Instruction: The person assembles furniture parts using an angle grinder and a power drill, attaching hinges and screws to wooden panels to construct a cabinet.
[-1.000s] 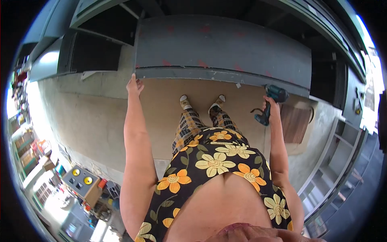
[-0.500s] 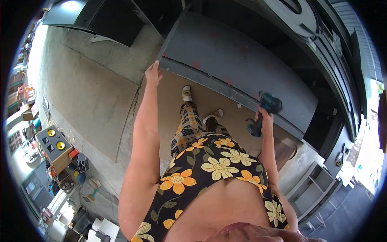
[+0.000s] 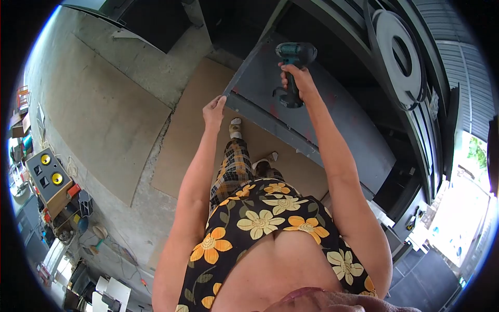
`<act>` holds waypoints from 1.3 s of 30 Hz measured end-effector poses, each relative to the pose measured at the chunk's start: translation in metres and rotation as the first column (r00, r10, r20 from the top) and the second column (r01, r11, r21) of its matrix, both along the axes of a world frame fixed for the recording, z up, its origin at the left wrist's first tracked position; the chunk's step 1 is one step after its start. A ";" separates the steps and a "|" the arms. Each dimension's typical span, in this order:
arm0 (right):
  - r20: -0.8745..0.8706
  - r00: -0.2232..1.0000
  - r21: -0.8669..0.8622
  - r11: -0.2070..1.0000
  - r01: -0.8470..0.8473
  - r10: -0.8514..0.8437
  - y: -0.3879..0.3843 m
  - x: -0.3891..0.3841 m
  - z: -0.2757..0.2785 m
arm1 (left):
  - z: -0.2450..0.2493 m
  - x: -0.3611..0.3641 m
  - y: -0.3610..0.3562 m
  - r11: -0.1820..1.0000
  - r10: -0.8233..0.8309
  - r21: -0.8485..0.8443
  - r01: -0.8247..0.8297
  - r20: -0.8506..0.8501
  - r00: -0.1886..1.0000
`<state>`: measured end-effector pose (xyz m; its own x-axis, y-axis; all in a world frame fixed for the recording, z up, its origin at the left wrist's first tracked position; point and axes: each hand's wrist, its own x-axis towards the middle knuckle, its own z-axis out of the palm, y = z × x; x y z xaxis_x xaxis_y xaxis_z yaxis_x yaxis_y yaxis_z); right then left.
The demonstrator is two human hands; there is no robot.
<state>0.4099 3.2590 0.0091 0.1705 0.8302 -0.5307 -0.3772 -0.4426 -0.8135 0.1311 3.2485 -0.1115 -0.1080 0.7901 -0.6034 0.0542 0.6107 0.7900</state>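
Observation:
My right hand [image 3: 300, 80] is wrapped round the grip of a teal and black cordless drill [image 3: 295, 52], its battery end toward me. In this view the drill overlaps the left end of a long dark grey panel [image 3: 348, 132] with red smudges. My left hand [image 3: 214, 111] is closed on the near left corner of that panel, fingertips at its edge. A narrow ledge with small pale specks runs along the panel's near side. The drill's tip is hard to make out against the dark background.
Brown sheets [image 3: 112, 114] cover parts of the concrete floor. Dark cabinet frames stand behind the panel, and a coil of grey edging strip [image 3: 397, 57] hangs at upper right. A speaker [image 3: 49, 177] stands at left among clutter. Pliers [image 3: 414, 218] hang at right.
My right hand has carried the drill up and left, from the panel's near edge to over its left end. My left hand stays on the corner; the whole view has shifted.

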 end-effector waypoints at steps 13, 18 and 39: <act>0.103 0.993 -0.087 0.994 0.062 -0.052 0.054 -0.004 -0.036 | -0.019 -0.007 -0.005 0.991 -0.118 0.053 0.121 -0.053 0.992; 0.192 0.981 -0.086 0.995 0.055 -0.037 0.058 -0.005 -0.042 | -0.016 -0.007 -0.004 0.990 -0.123 0.062 0.125 -0.043 0.992; 0.140 0.879 -0.053 0.883 0.467 -0.456 -0.121 0.062 -0.019 | 0.014 -0.012 0.005 0.975 -0.199 -0.097 0.200 0.019 0.980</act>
<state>0.4720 3.1375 -0.0103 0.5903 0.5958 -0.5445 -0.4567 -0.3097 -0.8340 0.1191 3.2540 -0.0975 0.0518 0.7323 -0.6790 0.1758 0.6626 0.7280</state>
